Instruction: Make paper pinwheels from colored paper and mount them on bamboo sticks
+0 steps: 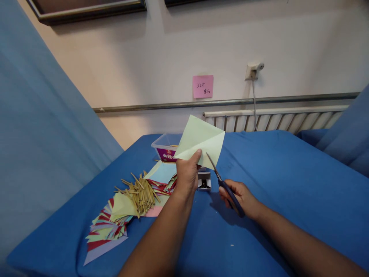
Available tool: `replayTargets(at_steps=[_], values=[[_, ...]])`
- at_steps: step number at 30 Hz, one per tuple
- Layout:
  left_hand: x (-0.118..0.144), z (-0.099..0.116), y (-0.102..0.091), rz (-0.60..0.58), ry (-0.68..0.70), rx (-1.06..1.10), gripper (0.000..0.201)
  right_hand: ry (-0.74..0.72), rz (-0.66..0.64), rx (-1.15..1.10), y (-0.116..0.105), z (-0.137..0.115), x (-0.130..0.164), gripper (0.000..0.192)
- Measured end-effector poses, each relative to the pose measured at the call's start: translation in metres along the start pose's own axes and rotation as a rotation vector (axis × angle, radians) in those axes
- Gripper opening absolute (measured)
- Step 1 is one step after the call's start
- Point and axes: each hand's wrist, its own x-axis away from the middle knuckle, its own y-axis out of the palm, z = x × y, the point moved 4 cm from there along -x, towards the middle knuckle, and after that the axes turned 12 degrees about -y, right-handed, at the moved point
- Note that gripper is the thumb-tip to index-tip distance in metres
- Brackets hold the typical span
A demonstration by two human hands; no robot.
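My left hand (188,169) grips a square sheet of pale green paper (198,134) by its lower edge, thumb on top. A diagonal crease runs across the sheet. In my right hand (240,196) is a pair of scissors (232,196) with dark blue handles. Its blades point up and left, and the tip overlaps the paper's lower right part; whether they have cut into it I cannot tell. Behind my left wrist lies a stack of coloured paper sheets (161,173). Below the paper stands a small white box (204,181) with something dark inside.
Left of my arm lie a pile of thin tan sticks (141,194) and a fanned heap of coloured paper pieces (106,227). A clear plastic tub (164,145) with a purple label stands behind. The blue cloth-covered table (288,184) reaches the wall and radiator (276,119).
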Motion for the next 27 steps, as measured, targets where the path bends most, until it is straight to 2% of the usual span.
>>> replayTargets(at_steps=[14, 21, 27], values=[[0.000, 0.001, 0.001, 0.006, 0.004, 0.003, 0.050, -0.017, -0.031, 0.041, 0.001, -0.006, 0.000, 0.036], [-0.001, -0.001, -0.001, -0.015, 0.003, 0.002, 0.050, -0.017, -0.011, 0.014, 0.000, 0.002, 0.000, 0.029], [-0.002, -0.002, -0.001, -0.009, -0.003, 0.004, 0.051, 0.003, -0.009, -0.003, 0.001, 0.003, 0.001, 0.033]])
